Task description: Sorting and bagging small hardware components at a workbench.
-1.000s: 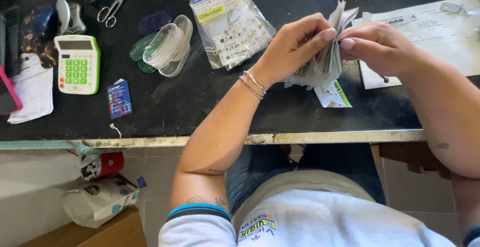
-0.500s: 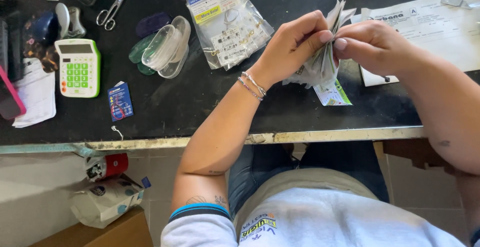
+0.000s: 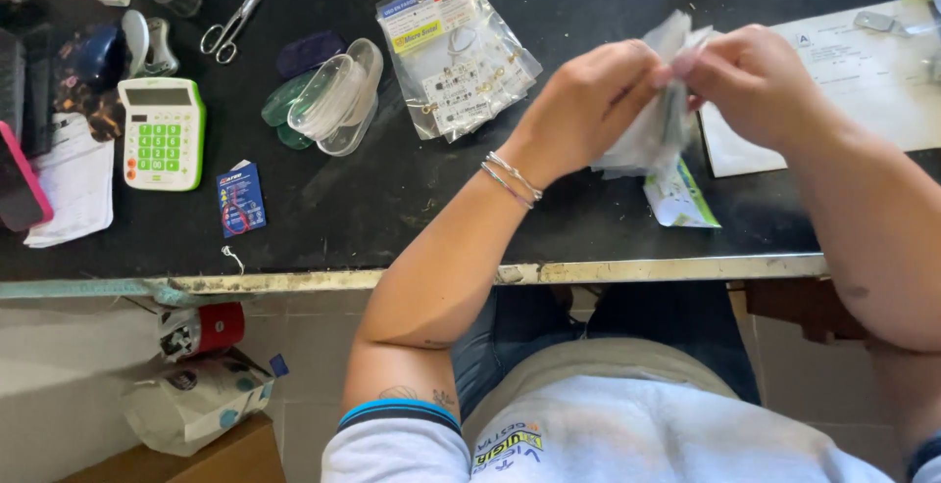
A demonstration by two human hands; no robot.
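Both hands, left (image 3: 588, 101) and right (image 3: 760, 81), pinch a stack of small clear packets (image 3: 655, 125) above the black table (image 3: 392, 218). Fingers close around its top edge, fanning it apart for thumbing through.

Your hands, the left hand (image 3: 588, 101) and the right hand (image 3: 760, 81), meet over the desk's (image 3: 392, 218) right half, a stack of small packets (image 3: 655, 125) between them. A paper sheet (image 3: 863, 81) lies at the right edge. A bag of carded parts (image 3: 456, 52) sits mid-desk, stacked lids (image 3: 333, 96) left of it, scissors (image 3: 245, 8) behind those. The calculator (image 3: 162, 132) lies near the left edge.
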